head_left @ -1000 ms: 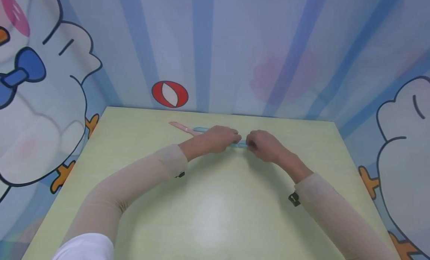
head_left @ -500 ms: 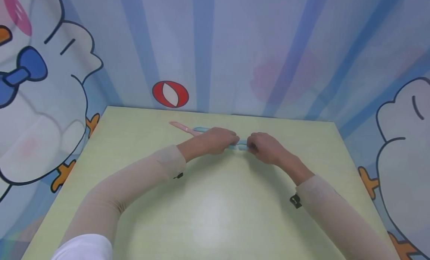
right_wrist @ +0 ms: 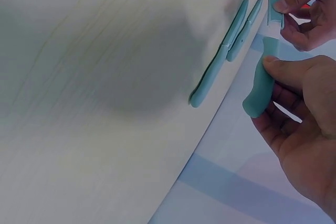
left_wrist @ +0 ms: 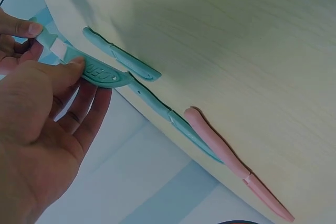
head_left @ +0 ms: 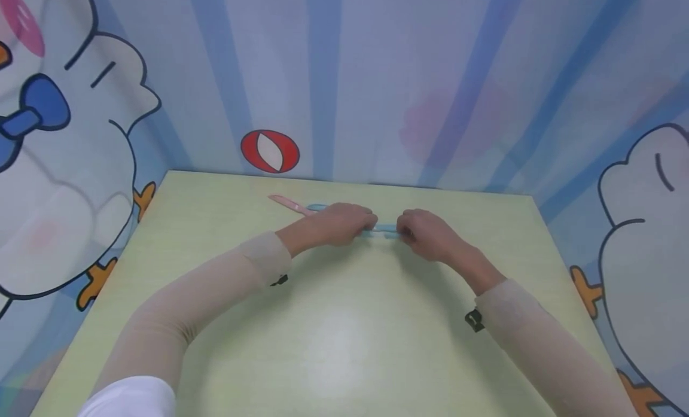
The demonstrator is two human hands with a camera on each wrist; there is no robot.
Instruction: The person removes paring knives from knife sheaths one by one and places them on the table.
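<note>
Nearest on the pale surface (head_left: pixel 323 345), a loose teal tool (left_wrist: pixel 131 63) lies at six o'clock of the lettered teal tool (left_wrist: pixel 102 72), whose lettered end the left hand (head_left: pixel 335 224) pinches and whose handle the right hand (head_left: pixel 427 234), at three o'clock of the left, grips. Farther off, at ten o'clock of the left hand, lie another teal tool (left_wrist: pixel 152 98) and a pink tool (left_wrist: pixel 216 142), before the striped wall (head_left: pixel 371 76).

Table (head_left: pixel 334 345) backs onto wall (head_left: pixel 366 76). Three knives lie near its rear edge. Left knife (left_wrist: pixel 223 148) is leftmost; rear knife (left_wrist: pixel 169 115) is next right, its left end behind left knife. Front knife (left_wrist: pixel 121 55) is farther right, nearer the person than rear knife. Held knife (left_wrist: pixel 106 71) runs sideways above table, between left hand (head_left: pixel 344 224) and right hand (head_left: pixel 427 233).
</note>
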